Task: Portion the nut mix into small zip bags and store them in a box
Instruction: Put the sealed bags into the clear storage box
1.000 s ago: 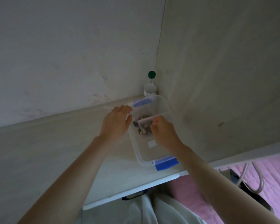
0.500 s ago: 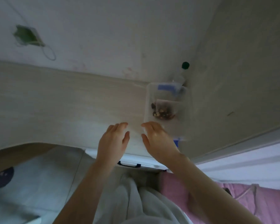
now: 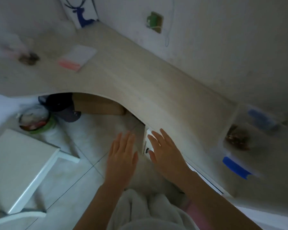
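The clear plastic box [image 3: 229,123] with blue clips [image 3: 236,167] stands at the right end of the desk, blurred, with a small zip bag of nut mix [image 3: 237,138] lying inside. My left hand [image 3: 121,156] hovers flat and empty in front of the desk's curved edge, over the floor. My right hand [image 3: 166,151] is also flat and empty, above the desk's front edge, well left of the box. Far left on the desk lies a blurred bag of nut mix [image 3: 27,58]. A flat stack of zip bags with a pink strip [image 3: 77,57] lies beside it.
The light wooden desk [image 3: 140,83] curves around a knee gap. Under it are a cardboard box [image 3: 96,105], a dark cap [image 3: 63,107] and a green-rimmed bin [image 3: 35,122]. A white stool [image 3: 15,165] stands on the tiled floor at left. A white bag with a blue deer print [image 3: 81,11] leans on the wall.
Both hands left the box and drew back toward me, now open over the desk edge. The view swung left, so the box moved to the right edge of the frame.
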